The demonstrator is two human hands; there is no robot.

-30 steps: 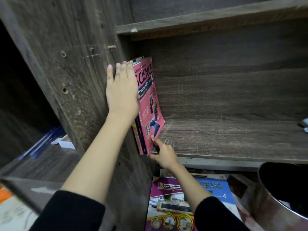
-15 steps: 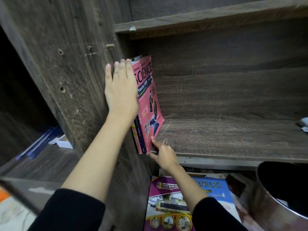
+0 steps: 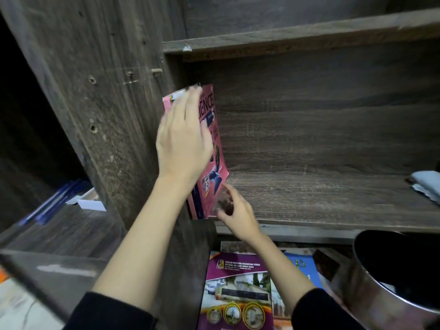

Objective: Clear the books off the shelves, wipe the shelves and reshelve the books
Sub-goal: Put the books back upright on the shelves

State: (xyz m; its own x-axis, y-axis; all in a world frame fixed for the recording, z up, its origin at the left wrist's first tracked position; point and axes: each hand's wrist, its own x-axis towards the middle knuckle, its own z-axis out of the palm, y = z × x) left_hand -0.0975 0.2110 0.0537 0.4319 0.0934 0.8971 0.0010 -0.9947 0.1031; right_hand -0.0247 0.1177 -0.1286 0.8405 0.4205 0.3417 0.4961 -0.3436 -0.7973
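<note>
A pink Science book stands upright at the left end of the wooden shelf, leaning on the side panel. A thinner book with a dark spine stands between it and the panel. My left hand lies across the pink cover, fingers reaching its top edge and pressing it toward the panel. My right hand, blurred, has its fingers curled at the book's lower front corner. The rest of the shelf is bare wood.
A pale cloth lies at the shelf's right end. Below are a purple book, a blue book and a metal bin. Another shelf board is above. The left compartment holds a white box.
My left hand has slid right from the books' spines onto the pink cover. My right hand's fingers have curled at the lower corner. The book stays upright.
</note>
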